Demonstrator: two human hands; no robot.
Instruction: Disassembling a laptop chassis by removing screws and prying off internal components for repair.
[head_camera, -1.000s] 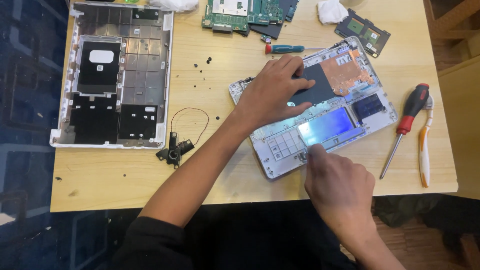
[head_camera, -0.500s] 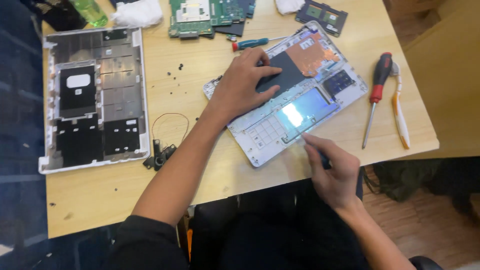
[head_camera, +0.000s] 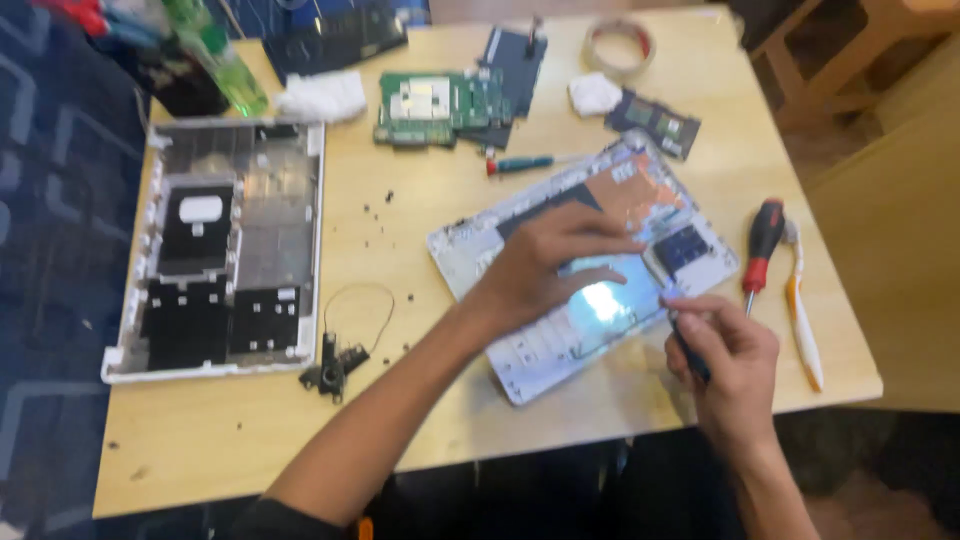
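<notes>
Both hands work over an opened laptop shell (head_camera: 560, 330), a flat white plastic tray lying askew near the worktop's front edge. Left hand (head_camera: 545, 262) lies palm down on its middle, fingers spread flat and pressing a dark panel beside a shiny, glaring metal plate (head_camera: 605, 300). Right hand (head_camera: 725, 365) is closed in a pinch round a thin dark tool (head_camera: 690, 350), whose tip meets the shell's right edge; the tool's kind is too blurred to tell.

By size: the worktop (head_camera: 420, 440) is pale wood with a smooth grain. A white rectangular cover (head_camera: 225, 250) lies to the left, lined with grey foil and black pads. A green circuit board (head_camera: 440, 105) sits at the back, near a crumpled white cloth (head_camera: 320, 97). A red-and-black screwdriver (head_camera: 762, 245) and an orange-and-white toothbrush (head_camera: 802, 310) lie just right of the shell. A small teal screwdriver (head_camera: 525, 163) rests behind it. A black speaker part (head_camera: 332, 365) with a looped wire lies left of the forearm, and tiny dark screws (head_camera: 385, 215) are scattered nearby.
</notes>
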